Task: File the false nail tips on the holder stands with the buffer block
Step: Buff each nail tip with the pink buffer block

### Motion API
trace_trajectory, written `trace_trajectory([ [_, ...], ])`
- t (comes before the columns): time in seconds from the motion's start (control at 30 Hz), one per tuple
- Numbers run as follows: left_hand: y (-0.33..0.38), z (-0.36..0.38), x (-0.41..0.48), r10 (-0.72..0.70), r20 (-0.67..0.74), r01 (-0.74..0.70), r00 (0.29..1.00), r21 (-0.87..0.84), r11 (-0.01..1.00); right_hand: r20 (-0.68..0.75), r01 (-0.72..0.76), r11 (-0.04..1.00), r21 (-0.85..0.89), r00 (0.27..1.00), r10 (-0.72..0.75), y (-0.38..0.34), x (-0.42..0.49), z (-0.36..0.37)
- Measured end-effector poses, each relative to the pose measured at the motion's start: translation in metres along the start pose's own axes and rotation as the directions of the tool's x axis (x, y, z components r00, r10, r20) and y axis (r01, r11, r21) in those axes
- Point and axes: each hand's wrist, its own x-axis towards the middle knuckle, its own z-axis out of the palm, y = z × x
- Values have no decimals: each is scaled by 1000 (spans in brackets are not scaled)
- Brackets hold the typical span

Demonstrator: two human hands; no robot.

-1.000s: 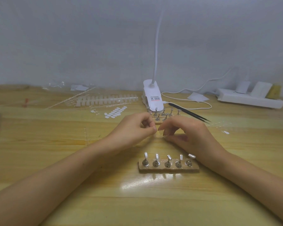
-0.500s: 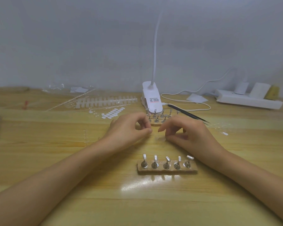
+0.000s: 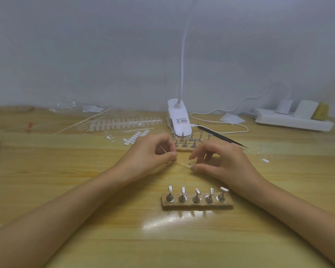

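Two hands, one clear strip, five tipped stands in front.

On the far left of the table [image 3: 66, 190] lies one long rack of spare tips [image 3: 124, 122]. My left hand [image 3: 149, 154] comes next, forearm flat and fingers curled, with thumb and forefinger pinching one end of a thin clear strip [image 3: 182, 164]. Behind my knuckles stand one white lamp [image 3: 179, 122] and a far holder [image 3: 184, 150] — my hand partly hides it, so I cannot count its stands. Nearest me is one wooden holder [image 3: 197, 206] with five stands, each carrying one nail tip [image 3: 197, 191]; neither hand touches it. My right hand [image 3: 224, 161] arches over the strip's other end with the thumb at it and the forefinger raised — whether it pinches, I cannot tell. Further right lie one pair of black tweezers [image 3: 220, 137] and one power strip [image 3: 292, 122], with a yellow block [image 3: 321, 111] that may be the buffer.
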Motion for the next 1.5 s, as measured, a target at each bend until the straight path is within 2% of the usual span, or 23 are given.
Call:
trace_trajectory([
  [0.13, 1, 1, -2, 51, -46, -48, 998, 50, 998, -19, -136, 964, 227, 989, 144, 5, 1, -3],
  [0.27, 2, 3, -3, 100, -29, -97, 995, 103, 990, -7, -168, 965, 201, 985, 173, 7, 0, -3],
  [0.47, 3, 4, -2, 103, 24, -105, 994, 117, 988, 79, -71, 991, -116, 994, 81, 5, 2, 0],
  [0.63, 7, 6, -5, 128, 4, -128, 992, 64, 990, 11, 79, 940, -332, 997, -80, 5, 2, -3],
  [0.67, 9, 6, -5, 148, -26, -146, 989, 65, 987, -11, 68, 950, -304, 997, -74, 4, 2, -3],
  [0.73, 12, 5, -5, 193, -98, -185, 976, 84, 979, -52, 0, 992, -125, 999, -6, 2, 4, -3],
  [0.8, 13, 3, -6, 227, -128, -214, 966, 108, 971, -29, -84, 996, 27, 996, 85, 2, 8, -4],
  [0.87, 14, 5, -7, 218, -102, -208, 971, 98, 973, 18, -121, 992, -43, 992, 122, 4, 8, -3],
  [0.93, 13, 8, -8, 179, -85, -176, 980, 48, 983, -16, -110, 978, -176, 994, 109, 7, 7, -4],
  [1.0, 12, 9, -8, 145, -85, -146, 986, 3, 989, -43, -95, 980, -177, 995, 89, 8, 7, -14],
  [1.03, 11, 9, -8, 135, -82, -137, 987, -14, 990, -10, -84, 987, -140, 996, 83, 9, 7, -21],
  [1.1, 9, 9, -8, 121, -77, -124, 990, -42, 991, 189, -49, 996, -80, 980, 63, 12, 8, -36],
  [1.17, 8, 9, -9, 112, -65, -117, 992, -86, 989, 403, -23, 996, -88, 914, 57, 17, 6, -44],
  [1.2, 8, 10, -9, 111, -57, -117, 992, -119, 986, 446, -29, 995, -92, 893, 67, 20, 5, -45],
  [1.4, 13, 14, -8, 110, -79, -129, 991, -296, 947, 336, -108, 987, 115, 940, 64, 15, 4, -37],
  [1.5, 15, 14, -9, 109, -60, -124, 992, -391, 912, 245, -93, 966, 241, 969, 32, 4, 2, -20],
])
